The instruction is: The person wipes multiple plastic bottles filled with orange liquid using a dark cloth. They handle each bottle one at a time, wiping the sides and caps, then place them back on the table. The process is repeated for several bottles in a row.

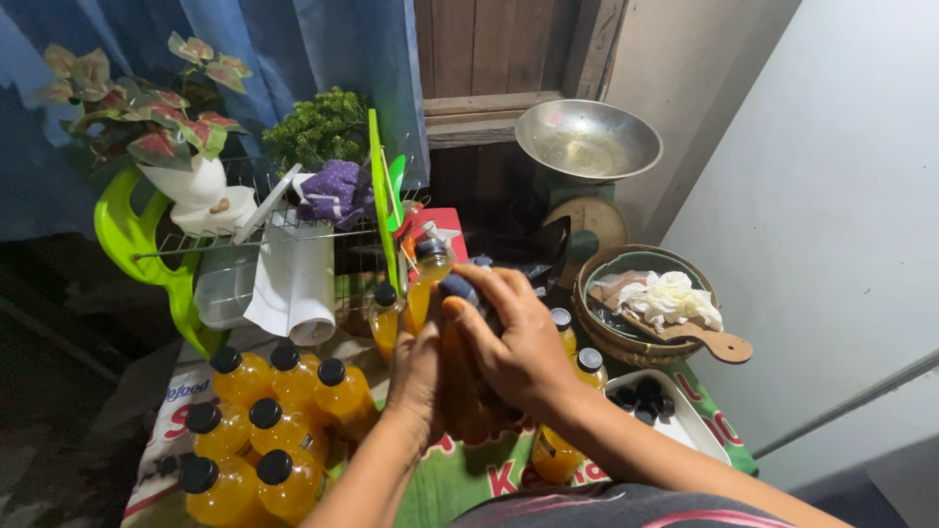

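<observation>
A bottle of orange juice (468, 386) is held upright over the middle of the table, gripped from both sides. The left hand (416, 376) is wrapped around the bottle's left side, while the right hand (514, 342) is closed over its upper part, the fingers (479, 293) curled about the dark cap (457, 286). Just beyond the hands, another uncapped-looking bottle (427, 274) with a dark top is seen, tilted slightly, and a smaller capped bottle (384, 318) stands to its left. Near and to the left, a cluster of seven capped juice bottles (264, 420) is gathered on the printed cloth (460, 479). To the right of the hands, two more capped bottles (585, 372) are partly hidden behind the right wrist. A white tray of loose dark caps (650, 401) lies at the near right. Farther right, a woven basket (626, 342) holding a wooden paddle (699, 337) and crumpled white material is placed. At the far side, a kitchen scale with a metal bowl (587, 142) is set, and at the far left a wire dish rack (284, 240) with a potted plant (156, 127) is found.
</observation>
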